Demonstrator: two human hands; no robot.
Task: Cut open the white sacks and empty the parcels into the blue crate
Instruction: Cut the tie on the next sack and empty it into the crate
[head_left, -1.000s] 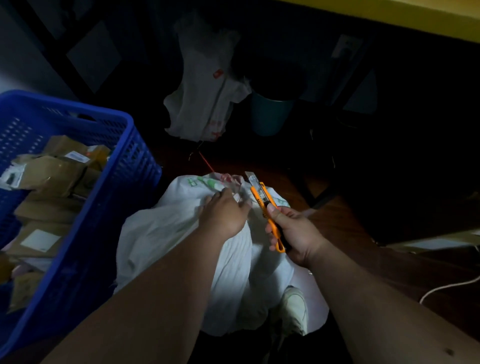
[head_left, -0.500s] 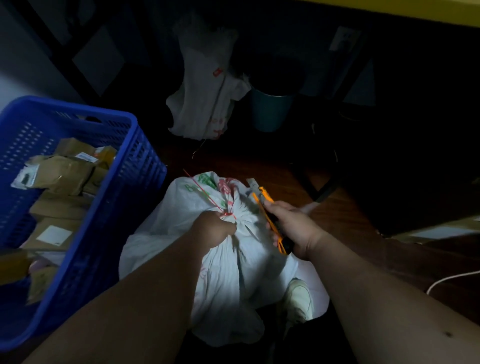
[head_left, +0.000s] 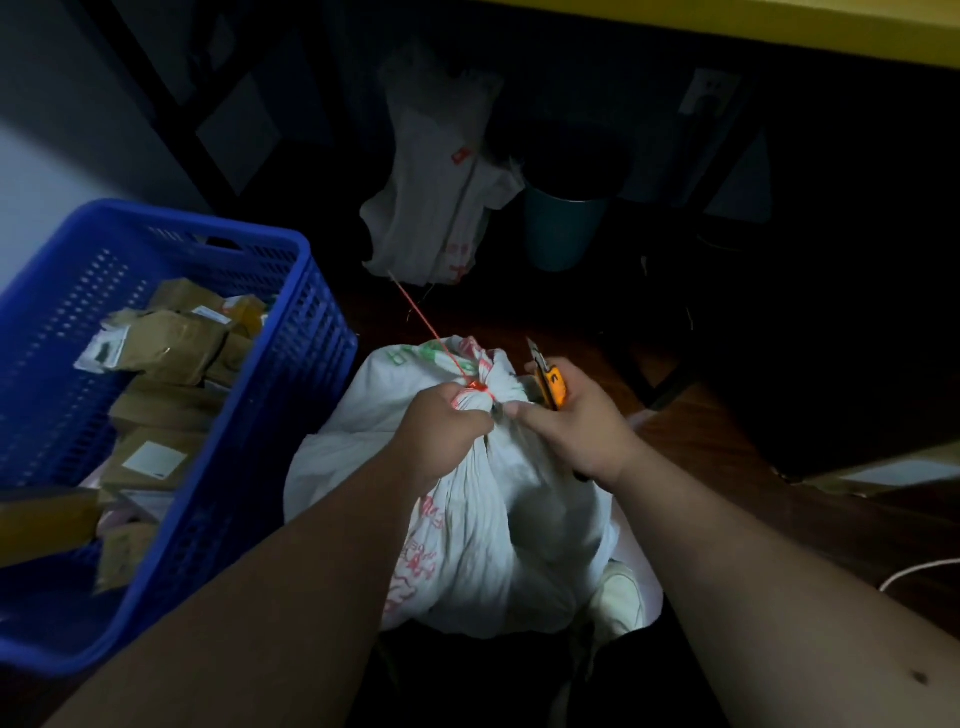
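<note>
gripping the white sack (head_left: 483, 519) neck, left hand (head_left: 441, 431); right hand (head_left: 576, 421) beside it holds cutter (head_left: 549, 382).

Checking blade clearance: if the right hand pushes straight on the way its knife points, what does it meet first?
The right hand aims the orange knife up and away, past the white sack. The path looks free to the dark floor; depth unclear.

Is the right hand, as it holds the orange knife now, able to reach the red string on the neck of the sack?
Probably yes. The right hand with the orange knife sits just beside the red string, and nothing lies between them. The left hand grips the sack just below the tie, close to any cut.
</note>
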